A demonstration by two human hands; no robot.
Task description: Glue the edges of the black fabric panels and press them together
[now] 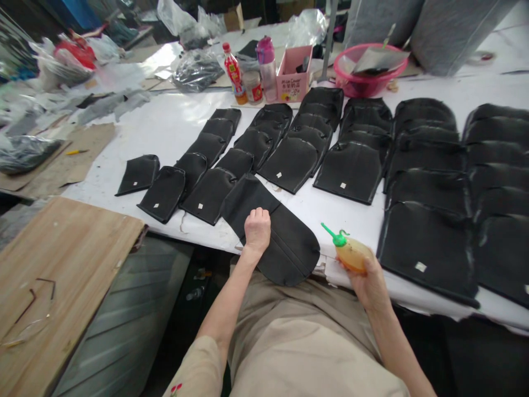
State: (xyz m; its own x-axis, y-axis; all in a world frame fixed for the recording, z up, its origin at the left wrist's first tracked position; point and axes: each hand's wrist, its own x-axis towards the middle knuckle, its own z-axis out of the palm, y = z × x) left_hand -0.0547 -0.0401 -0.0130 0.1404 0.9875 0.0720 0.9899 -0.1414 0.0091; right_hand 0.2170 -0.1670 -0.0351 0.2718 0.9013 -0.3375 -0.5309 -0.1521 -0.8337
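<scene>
My left hand (257, 229) is closed in a fist over a rounded black panel (289, 242), which overhangs the table's front edge above my lap. Its fingertips are hidden. To the right, my right hand (370, 284) is wrapped round a clear squeeze bottle (354, 255) of amber liquid. The bottle is tilted, its green nozzle pointing up and left, apart from the panel. Beyond my hands, several overlapping rows of black panels (349, 171) lie on the white table (165, 118); the front ones carry small pale labels.
A drink bottle (233, 74), a glass jar (253, 87), a purple-lidded bottle (267, 69), a pink box (294, 77) and a pink basin (370, 74) stand at the back. Eyeglasses (31, 314) lie on a wooden board (70, 248) at left. Plastic bags (70, 58) clutter the far left.
</scene>
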